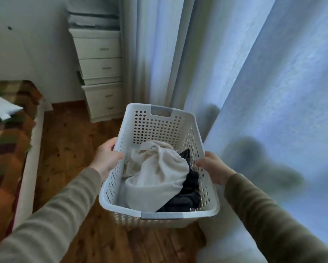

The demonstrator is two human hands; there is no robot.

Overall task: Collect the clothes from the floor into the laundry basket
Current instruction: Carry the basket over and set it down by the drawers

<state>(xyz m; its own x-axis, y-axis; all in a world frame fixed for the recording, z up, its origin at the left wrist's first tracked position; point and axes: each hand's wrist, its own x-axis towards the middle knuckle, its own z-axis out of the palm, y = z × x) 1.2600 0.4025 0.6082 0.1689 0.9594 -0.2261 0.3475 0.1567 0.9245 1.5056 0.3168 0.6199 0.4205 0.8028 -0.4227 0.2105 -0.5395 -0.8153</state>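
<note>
A white perforated laundry basket (153, 128) is in the middle of the view, above the wooden floor. Inside it lie a cream garment (157, 177) and a dark garment (187, 196) under and beside it. My left hand (107, 158) grips the basket's left rim, thumb over the edge. My right hand (212, 168) grips the right rim. Both sleeves are olive. No clothes show on the visible floor.
A bed with a patchwork cover (6, 149) runs along the left. A white chest of drawers (100, 73) stands in the far corner. Pale curtains (254, 92) hang close on the right, touching the basket's side. Wooden floor (68, 145) lies between bed and basket.
</note>
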